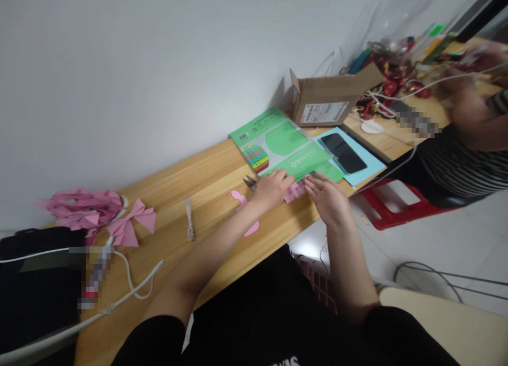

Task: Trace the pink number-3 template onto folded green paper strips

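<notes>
A piece of pink paper [296, 190] lies on the wooden desk [206, 175], at the near edge of a green paper pack [278, 144]. My left hand [273, 189] rests on the paper's left end with its fingers curled down onto it. From the right, my right hand [327, 197] has its fingers stretched out flat, the tips touching the paper's right end. Small scissors [250, 182] lie just left of my left hand. Two pink scraps sit beside my left forearm, one [238, 198] near the scissors and one [252, 229] closer to me.
A phone [343, 152] lies on a blue sheet beside an open cardboard box [329, 99]. Pink paper bows [130, 223] and a pink pile [79, 207] sit at the left with a white cable [135, 286]. Another person [468, 159] works at the right, near a red stool [384, 207].
</notes>
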The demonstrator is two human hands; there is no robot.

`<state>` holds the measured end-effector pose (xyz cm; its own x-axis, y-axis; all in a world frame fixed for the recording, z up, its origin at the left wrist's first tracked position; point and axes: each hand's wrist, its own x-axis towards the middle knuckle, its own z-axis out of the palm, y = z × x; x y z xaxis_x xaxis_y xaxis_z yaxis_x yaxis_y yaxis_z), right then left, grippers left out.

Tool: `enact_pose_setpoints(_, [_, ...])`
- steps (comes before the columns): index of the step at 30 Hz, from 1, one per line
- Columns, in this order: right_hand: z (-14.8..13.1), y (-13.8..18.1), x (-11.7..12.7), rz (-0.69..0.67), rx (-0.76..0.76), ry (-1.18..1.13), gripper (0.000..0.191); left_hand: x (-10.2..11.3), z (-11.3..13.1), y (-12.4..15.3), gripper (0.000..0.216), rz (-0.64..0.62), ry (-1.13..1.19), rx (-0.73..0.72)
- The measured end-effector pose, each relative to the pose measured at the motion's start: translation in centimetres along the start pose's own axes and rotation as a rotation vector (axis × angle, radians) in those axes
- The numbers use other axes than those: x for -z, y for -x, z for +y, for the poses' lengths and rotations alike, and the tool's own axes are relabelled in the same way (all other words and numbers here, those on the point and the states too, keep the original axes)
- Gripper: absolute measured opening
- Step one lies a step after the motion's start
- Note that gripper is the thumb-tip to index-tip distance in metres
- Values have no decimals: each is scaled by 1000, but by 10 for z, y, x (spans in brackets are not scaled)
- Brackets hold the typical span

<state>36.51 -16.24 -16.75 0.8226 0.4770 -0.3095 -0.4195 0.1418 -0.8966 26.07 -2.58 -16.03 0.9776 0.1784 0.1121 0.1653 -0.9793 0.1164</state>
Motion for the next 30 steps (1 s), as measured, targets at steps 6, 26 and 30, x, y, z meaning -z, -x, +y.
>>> enact_pose_setpoints(6, [1, -2, -5, 28, -57, -61, 21, -7, -1, -2, 20, 36, -8, -74])
enact_pose_setpoints(26, [-7, 4, -13, 60, -103, -124, 21, -9, -8, -5, 28, 104, 181, -9])
enact_pose_setpoints(30, [-5, 3, -12, 72, -84, -119, 22, -10, -9, -5, 27, 115, 204, -12])
